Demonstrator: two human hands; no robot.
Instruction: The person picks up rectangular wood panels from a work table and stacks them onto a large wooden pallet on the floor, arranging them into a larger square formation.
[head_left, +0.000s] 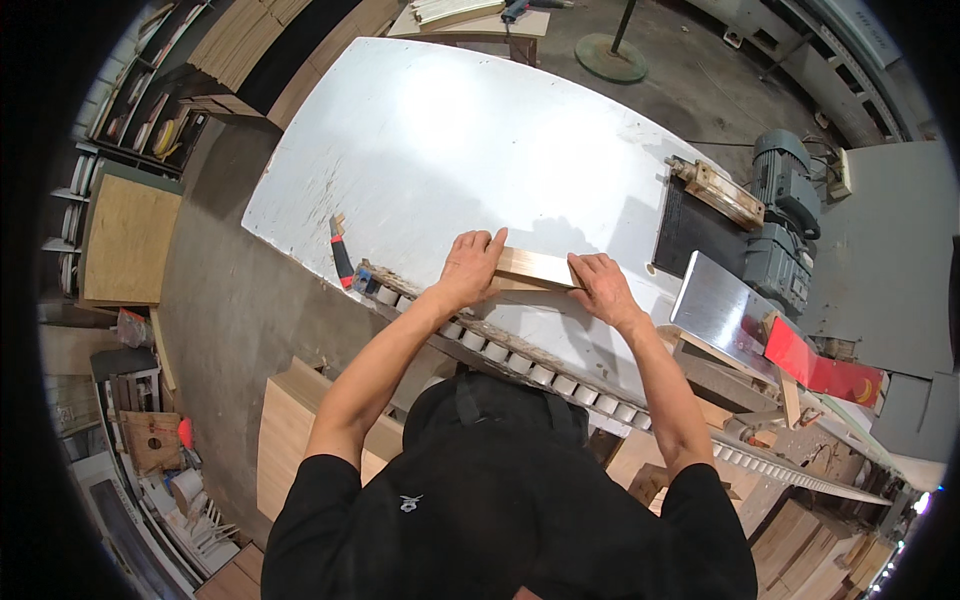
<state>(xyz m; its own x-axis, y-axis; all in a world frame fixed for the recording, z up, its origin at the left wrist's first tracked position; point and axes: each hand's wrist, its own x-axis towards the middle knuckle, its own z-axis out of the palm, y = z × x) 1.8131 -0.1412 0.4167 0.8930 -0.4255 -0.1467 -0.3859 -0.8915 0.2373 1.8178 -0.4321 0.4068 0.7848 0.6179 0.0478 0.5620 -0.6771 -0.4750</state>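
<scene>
A short, narrow wooden board (538, 264) with pale grain is held by its two ends above the white worktable (420, 180). My left hand (472, 266) grips its left end, thumb toward the far edge. Around the right end my right hand (602, 285) is closed, fingers over the top. The board looks tilted, and a strip of its underside or another piece shows below its near edge; I cannot tell which. Left of my left hand lies a utility knife (342, 259) with a red and black handle, beside a small wood scrap (340, 222).
A roller conveyor rail (517, 363) runs along the table's near edge. To the right stand a grey electric motor (784, 180), a metal plate (720, 307) and a red guard (817, 367). Wooden panels (300, 420) are at the lower left.
</scene>
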